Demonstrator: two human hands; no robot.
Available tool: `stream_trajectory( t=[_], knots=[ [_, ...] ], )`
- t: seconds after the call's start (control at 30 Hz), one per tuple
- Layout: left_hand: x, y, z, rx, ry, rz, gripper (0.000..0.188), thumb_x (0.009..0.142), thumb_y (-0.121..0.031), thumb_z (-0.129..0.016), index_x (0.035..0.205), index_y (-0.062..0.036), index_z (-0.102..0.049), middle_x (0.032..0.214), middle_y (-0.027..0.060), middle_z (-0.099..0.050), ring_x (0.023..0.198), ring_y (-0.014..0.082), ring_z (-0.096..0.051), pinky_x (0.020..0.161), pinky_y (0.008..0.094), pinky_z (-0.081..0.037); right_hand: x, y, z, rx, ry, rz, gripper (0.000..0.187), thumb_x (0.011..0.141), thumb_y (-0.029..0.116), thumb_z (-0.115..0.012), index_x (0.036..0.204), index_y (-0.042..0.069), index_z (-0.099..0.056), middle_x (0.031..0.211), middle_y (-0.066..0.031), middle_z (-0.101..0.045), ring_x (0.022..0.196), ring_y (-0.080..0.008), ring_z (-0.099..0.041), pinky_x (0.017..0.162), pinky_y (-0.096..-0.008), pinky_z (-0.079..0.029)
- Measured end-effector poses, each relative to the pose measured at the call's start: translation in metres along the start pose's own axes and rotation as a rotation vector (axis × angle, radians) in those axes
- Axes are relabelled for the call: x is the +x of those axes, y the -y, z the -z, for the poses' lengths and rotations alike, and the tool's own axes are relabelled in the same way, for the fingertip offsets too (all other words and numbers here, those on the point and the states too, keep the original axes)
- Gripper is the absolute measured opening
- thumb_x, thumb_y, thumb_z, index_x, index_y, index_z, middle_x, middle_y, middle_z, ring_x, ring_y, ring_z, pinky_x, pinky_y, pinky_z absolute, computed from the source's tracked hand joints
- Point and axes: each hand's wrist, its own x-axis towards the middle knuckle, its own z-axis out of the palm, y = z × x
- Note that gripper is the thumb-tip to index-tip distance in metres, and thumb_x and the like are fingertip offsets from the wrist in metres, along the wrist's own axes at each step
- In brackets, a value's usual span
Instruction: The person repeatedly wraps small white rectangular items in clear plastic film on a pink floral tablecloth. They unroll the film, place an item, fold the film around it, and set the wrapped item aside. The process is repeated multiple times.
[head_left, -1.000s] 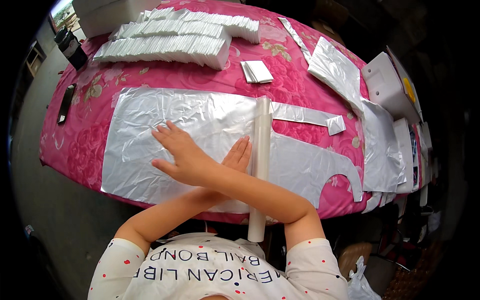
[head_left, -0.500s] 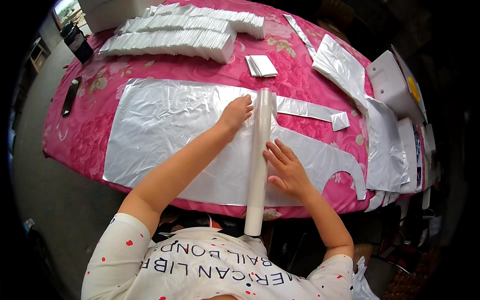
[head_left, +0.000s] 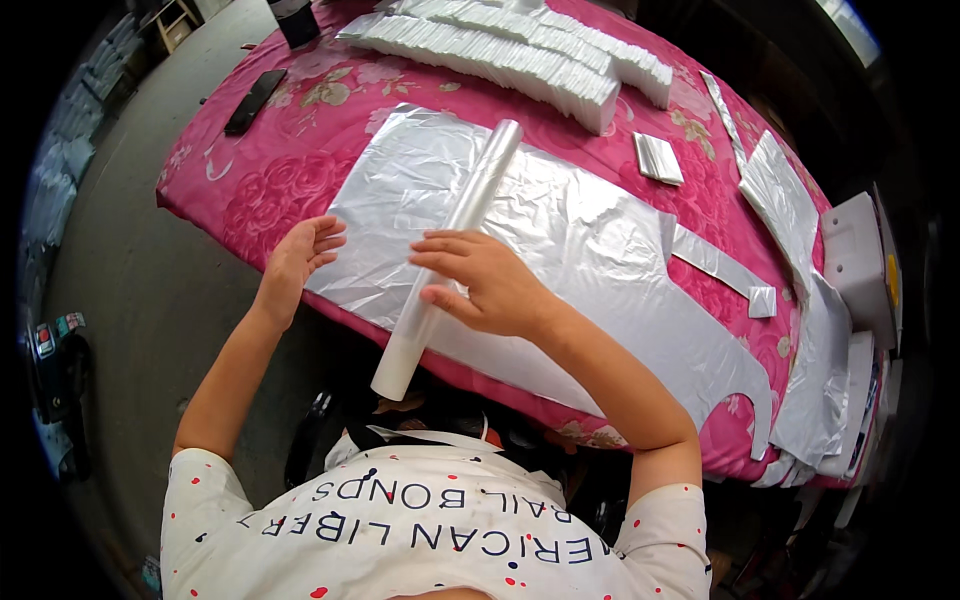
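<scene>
A white, shiny plastic apron (head_left: 590,270) lies flat on the table, its curved cut-out edge at the right. Across its left part, slantwise, rests a long pale translucent roll (head_left: 402,345), whose near end juts past the table edge. My right hand (head_left: 485,280) lies over the roll's middle, fingers stretched out flat and not wrapped round it. Off the roll, at the apron's left edge, my left hand (head_left: 298,262) is held up with fingers extended and nothing in it. A strap (head_left: 715,262) runs out rightward to a small folded white square (head_left: 762,302).
Stacks of folded white plastic (head_left: 500,55) stand along the far side, with a small folded packet (head_left: 657,158) nearer. More sheeting (head_left: 815,370) hangs by white boxes (head_left: 862,265) at the right. A black phone-like object (head_left: 255,102) lies on the pink flowered tablecloth (head_left: 270,190).
The roll has moved left across the apron and now slants. My right hand has come onto it; my left hand has moved to the apron's left edge. The view has turned leftward.
</scene>
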Motion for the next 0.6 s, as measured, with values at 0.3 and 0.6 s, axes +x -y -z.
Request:
stream_trajectory(
  t=[0.3, 0.6],
  knots=[
    [-0.082, 0.011, -0.009, 0.580, -0.058, -0.021, 0.053, 0.089, -0.023, -0.054, 0.128, 0.0076, -0.036, 0.114, 0.0177, -0.050, 0.100, 0.0250, -0.053, 0.088, 0.0323, -0.042, 0.101, -0.038, -0.076, -0.352, 0.077, -0.058, 0.048, 0.087, 0.037, -0.049, 0.124, 0.006, -0.052, 0.133, -0.0116, -0.046, 0.132, -0.0303, -0.029, 0.109, -0.0482, -0.015],
    [-0.068, 0.012, -0.006, 0.571, -0.079, 0.153, 0.085, 0.071, -0.011, -0.071, 0.138, 0.0057, -0.020, 0.112, 0.0193, -0.055, 0.099, 0.0288, -0.057, 0.088, 0.0372, -0.044, 0.139, -0.028, -0.139, 0.083, -0.781, -0.590, 0.081, 0.073, 0.008, -0.058, 0.138, -0.005, -0.011, 0.135, -0.0306, -0.030, 0.128, -0.0404, -0.030, 0.107, -0.0448, -0.023]
  ],
)
